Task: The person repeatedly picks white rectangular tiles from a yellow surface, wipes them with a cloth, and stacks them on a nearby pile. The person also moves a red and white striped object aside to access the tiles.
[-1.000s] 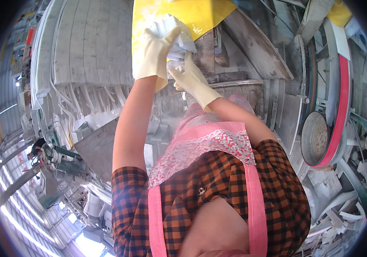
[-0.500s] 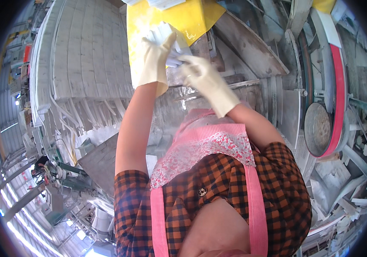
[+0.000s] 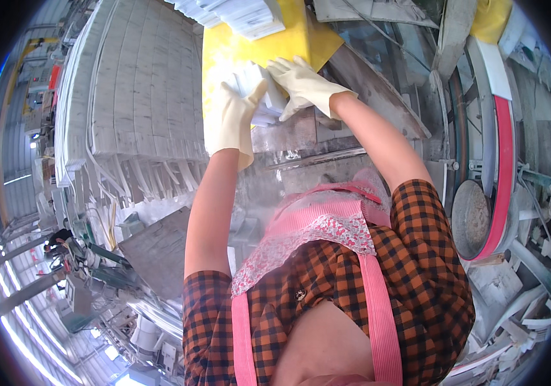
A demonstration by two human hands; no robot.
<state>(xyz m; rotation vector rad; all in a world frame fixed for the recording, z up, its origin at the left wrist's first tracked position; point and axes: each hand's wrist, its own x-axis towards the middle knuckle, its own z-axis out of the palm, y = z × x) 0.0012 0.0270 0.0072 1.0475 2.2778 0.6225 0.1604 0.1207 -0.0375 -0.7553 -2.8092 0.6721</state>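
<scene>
Both my hands wear cream rubber gloves. Between them is a small stack of white stone strips (image 3: 273, 100) on a yellow sheet (image 3: 293, 45). My left hand (image 3: 232, 116) is closed on the stack's left side, its thumb over the near top and its other fingers partly hidden. Against the right side lies my right hand (image 3: 304, 87), fingers spread along the edge and thumb pointing down. The two hands hold the stack from opposite sides. Farther off on the same sheet sits another pile of white strips (image 3: 253, 19).
To the left stands a tall stack of long grey-white slabs (image 3: 134, 83). A brown board (image 3: 378, 90) slants at the right of the sheet. Farther right is a wheel with a red band (image 3: 502, 174), near scattered stone offcuts (image 3: 494, 283). A pink apron (image 3: 327, 212) covers my front.
My right hand has moved from the near right corner up along the stack's right side. My left hand stays on the stack. The view has shifted, showing more of the far pile.
</scene>
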